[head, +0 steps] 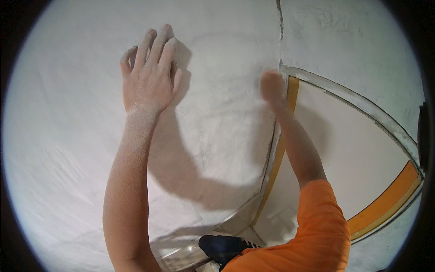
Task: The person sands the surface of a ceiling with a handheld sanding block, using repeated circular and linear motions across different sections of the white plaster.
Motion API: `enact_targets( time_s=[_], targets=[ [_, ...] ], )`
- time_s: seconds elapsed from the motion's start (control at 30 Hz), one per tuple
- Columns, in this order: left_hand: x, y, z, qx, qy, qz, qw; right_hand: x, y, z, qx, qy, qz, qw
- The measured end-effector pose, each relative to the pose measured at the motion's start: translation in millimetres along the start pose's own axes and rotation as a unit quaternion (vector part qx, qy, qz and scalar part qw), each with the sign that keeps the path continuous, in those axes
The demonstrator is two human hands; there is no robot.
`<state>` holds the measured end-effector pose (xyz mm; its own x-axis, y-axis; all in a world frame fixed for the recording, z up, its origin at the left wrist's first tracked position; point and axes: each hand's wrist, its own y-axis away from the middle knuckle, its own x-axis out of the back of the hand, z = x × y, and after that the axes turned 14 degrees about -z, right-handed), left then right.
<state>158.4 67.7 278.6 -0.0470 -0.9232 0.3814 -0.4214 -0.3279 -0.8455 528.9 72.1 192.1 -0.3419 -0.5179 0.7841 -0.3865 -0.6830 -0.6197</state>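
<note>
My left hand (149, 74), coated with pale dust, rests against the white plastered wall (217, 142), its fingers slightly bent and somewhat apart. To its right, my right hand (272, 86) is blurred and looks curled, close to the wall's edge beside the top left corner of a framed opening or panel. Whether anything is in it cannot be told. An orange sleeve covers the upper part of my right arm. A dark crack or seam (281, 30) runs up the wall above that corner.
A rough frame (360, 98) with yellow-brown edging surrounds a pale panel (346, 146) at the right, with an orange strip (385, 200) low on it. A dark shoe (221, 247) stands at the bottom by a glossy ledge (183, 255). A dark object (423, 136) is at the far right rim.
</note>
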Motion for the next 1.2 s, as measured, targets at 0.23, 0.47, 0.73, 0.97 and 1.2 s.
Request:
enact_targets(
  time_s=[0.23, 0.47, 0.73, 0.97, 1.2],
  targets=[
    [-4, 7, -7, 0.015, -0.005, -0.032, 0.999, 15, 27, -66, -0.011, -0.060, 0.025, 0.998],
    [1, 0, 10, 0.000, 0.015, -0.034, 0.999, 31, -10, -1, 0.056, -0.049, 0.179, 0.981],
    [-1, 2, -3, 0.005, 0.011, -0.021, 1.000, 42, 33, -54, 0.077, -0.011, 0.173, 0.982],
    [-9, 5, -8, -0.007, 0.006, 0.010, 1.000, 49, 37, -77, 0.063, 0.035, 0.144, 0.987],
    [2, 1, 5, -0.001, -0.002, -0.025, 1.000, 29, -4, -1, 0.105, -0.003, 0.095, 0.990]
  ],
)
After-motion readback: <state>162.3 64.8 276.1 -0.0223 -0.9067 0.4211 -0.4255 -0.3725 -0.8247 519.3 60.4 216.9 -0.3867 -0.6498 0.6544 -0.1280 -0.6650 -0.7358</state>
